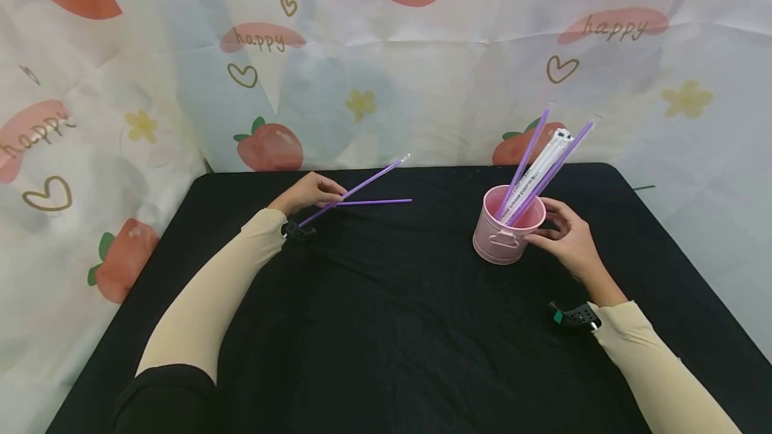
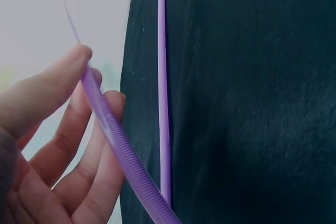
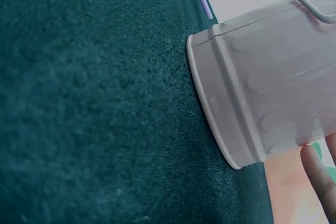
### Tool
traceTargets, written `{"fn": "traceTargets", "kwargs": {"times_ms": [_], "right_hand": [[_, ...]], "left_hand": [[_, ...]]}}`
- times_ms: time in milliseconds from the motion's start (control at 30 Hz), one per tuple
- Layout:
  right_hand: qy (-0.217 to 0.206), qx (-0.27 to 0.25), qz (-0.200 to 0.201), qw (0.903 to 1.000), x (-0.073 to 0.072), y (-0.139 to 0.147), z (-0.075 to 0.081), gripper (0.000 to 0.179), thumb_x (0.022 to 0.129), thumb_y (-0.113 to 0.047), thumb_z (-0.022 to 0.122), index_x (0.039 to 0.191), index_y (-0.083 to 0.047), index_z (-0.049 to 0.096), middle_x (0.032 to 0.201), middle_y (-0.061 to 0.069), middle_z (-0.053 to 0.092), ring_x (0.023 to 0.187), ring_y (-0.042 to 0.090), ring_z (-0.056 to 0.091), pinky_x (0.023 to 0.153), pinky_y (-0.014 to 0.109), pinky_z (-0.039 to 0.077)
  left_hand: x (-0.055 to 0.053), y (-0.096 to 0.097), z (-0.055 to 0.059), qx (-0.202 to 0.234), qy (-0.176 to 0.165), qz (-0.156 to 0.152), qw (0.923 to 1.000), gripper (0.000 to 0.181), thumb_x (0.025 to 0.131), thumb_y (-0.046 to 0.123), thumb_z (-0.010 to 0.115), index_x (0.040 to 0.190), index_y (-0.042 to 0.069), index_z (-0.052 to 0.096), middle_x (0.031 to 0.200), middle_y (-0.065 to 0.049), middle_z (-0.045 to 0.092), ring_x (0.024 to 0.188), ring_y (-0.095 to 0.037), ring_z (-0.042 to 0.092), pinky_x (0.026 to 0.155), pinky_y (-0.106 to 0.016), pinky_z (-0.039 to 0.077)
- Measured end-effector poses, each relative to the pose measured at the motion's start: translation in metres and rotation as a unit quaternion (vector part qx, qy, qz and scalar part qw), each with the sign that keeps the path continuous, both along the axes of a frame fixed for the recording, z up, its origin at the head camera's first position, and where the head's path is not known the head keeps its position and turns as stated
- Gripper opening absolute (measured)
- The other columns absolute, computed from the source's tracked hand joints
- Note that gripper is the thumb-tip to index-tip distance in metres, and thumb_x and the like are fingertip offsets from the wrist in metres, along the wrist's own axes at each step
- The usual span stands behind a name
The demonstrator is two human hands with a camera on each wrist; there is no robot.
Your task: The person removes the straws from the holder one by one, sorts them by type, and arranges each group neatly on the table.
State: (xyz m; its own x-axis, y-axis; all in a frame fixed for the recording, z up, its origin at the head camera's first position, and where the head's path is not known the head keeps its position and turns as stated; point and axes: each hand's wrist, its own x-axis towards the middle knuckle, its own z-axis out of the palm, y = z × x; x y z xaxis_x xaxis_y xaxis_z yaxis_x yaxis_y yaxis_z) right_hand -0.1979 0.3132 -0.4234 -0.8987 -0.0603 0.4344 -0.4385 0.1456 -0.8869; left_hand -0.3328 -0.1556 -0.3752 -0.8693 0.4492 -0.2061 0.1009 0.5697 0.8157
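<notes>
My left hand point(image 1: 309, 193) pinches a purple bendy straw point(image 1: 376, 175) between thumb and fingertips, above the far left of the table. The straw slants up to the right, with clear wrapper at its tip; its ribbed section point(image 2: 134, 163) shows in the left wrist view. Below it, a second purple straw point(image 1: 386, 201) lies on the black cloth. On the right, my right hand point(image 1: 567, 233) grips the side of a small pink bucket point(image 1: 500, 243), thumb near the wire handle point(image 1: 504, 240). Purple straws point(image 1: 531, 146) and white printed wrapped sticks point(image 1: 537, 176) lean out of the bucket.
A black cloth point(image 1: 386, 327) covers the table. Behind and at the sides hangs a pale curtain point(image 1: 434, 99) with fruit prints, close to the table's far edge point(image 1: 446, 167). Each wrist wears a black strap point(image 1: 575, 315).
</notes>
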Motion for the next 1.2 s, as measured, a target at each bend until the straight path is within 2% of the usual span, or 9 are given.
{"fn": "traceTargets", "kwargs": {"times_ms": [100,167,300,400,600,800,1033,1200], "right_hand": [[-0.001,0.005,-0.003,1.0,0.0,0.0,0.0,0.068,0.07,0.022,0.067,0.132,0.003,0.046,0.119,-0.009,0.056,0.101,-0.001,0.058,0.076,0.01,0.051],[-0.003,0.009,-0.005,0.9999,0.0,0.0,0.0,0.068,0.071,0.022,0.067,0.132,0.003,0.046,0.119,-0.01,0.056,0.101,-0.001,0.058,0.076,0.01,0.05],[-0.004,0.012,-0.007,0.9999,0.001,0.0,0.0,0.067,0.071,0.021,0.067,0.132,0.002,0.046,0.12,-0.01,0.056,0.102,-0.001,0.057,0.076,0.009,0.05],[-0.003,0.008,-0.005,1.0,0.001,0.0,-0.001,0.067,0.071,0.022,0.067,0.132,0.003,0.046,0.12,-0.009,0.056,0.102,0.0,0.057,0.076,0.01,0.051],[-0.001,0.008,-0.004,1.0,0.002,-0.001,0.0,0.067,0.071,0.022,0.068,0.132,0.003,0.046,0.119,-0.008,0.056,0.101,0.0,0.058,0.076,0.01,0.051],[0.0,0.003,-0.003,1.0,0.002,0.0,0.001,0.067,0.07,0.022,0.067,0.132,0.003,0.046,0.12,-0.008,0.056,0.101,0.0,0.058,0.076,0.01,0.051],[0.003,0.001,-0.003,1.0,0.001,0.0,0.001,0.067,0.07,0.023,0.067,0.131,0.004,0.046,0.119,-0.007,0.056,0.101,0.0,0.058,0.076,0.01,0.051],[0.002,0.003,-0.003,1.0,0.001,0.0,0.0,0.068,0.07,0.023,0.067,0.131,0.004,0.046,0.12,-0.007,0.056,0.102,0.001,0.058,0.076,0.01,0.051]], "left_hand": [[-0.002,-0.001,-0.001,-0.017,0.003,-0.01,0.9998,0.03,0.089,0.014,0.065,0.115,0.0,0.066,0.104,-0.02,0.068,0.078,-0.011,0.061,0.075,-0.027,0.052],[-0.002,0.0,0.001,-0.024,0.003,-0.015,0.9996,0.03,0.089,0.013,0.065,0.115,-0.001,0.066,0.104,-0.022,0.067,0.079,-0.013,0.061,0.074,-0.027,0.051],[-0.007,-0.001,-0.005,-0.037,0.014,-0.027,0.9988,0.03,0.088,0.015,0.066,0.114,-0.001,0.067,0.107,-0.022,0.067,0.082,-0.018,0.062,0.072,-0.028,0.05],[-0.01,-0.002,-0.014,-0.046,0.019,-0.026,0.9984,0.028,0.087,0.017,0.067,0.11,0.001,0.069,0.107,-0.017,0.068,0.082,-0.017,0.063,0.071,-0.027,0.049],[-0.012,0.0,-0.02,-0.057,0.02,-0.024,0.9979,0.024,0.086,0.016,0.069,0.105,0.002,0.071,0.098,-0.007,0.071,0.076,-0.009,0.062,0.07,-0.025,0.05],[-0.013,0.003,-0.025,-0.073,0.035,-0.015,0.9966,0.02,0.085,0.014,0.069,0.102,0.003,0.073,0.101,-0.009,0.071,0.075,-0.007,0.061,0.069,-0.024,0.05],[-0.016,0.003,-0.031,-0.115,0.057,-0.014,0.9917,0.017,0.084,0.014,0.07,0.097,0.004,0.074,0.106,-0.012,0.07,0.075,-0.01,0.055,0.069,-0.023,0.047],[-0.018,0.002,-0.035,-0.122,0.061,-0.01,0.9906,0.015,0.083,0.014,0.072,0.095,0.005,0.075,0.106,-0.012,0.071,0.075,-0.01,0.054,0.069,-0.023,0.045]]}}
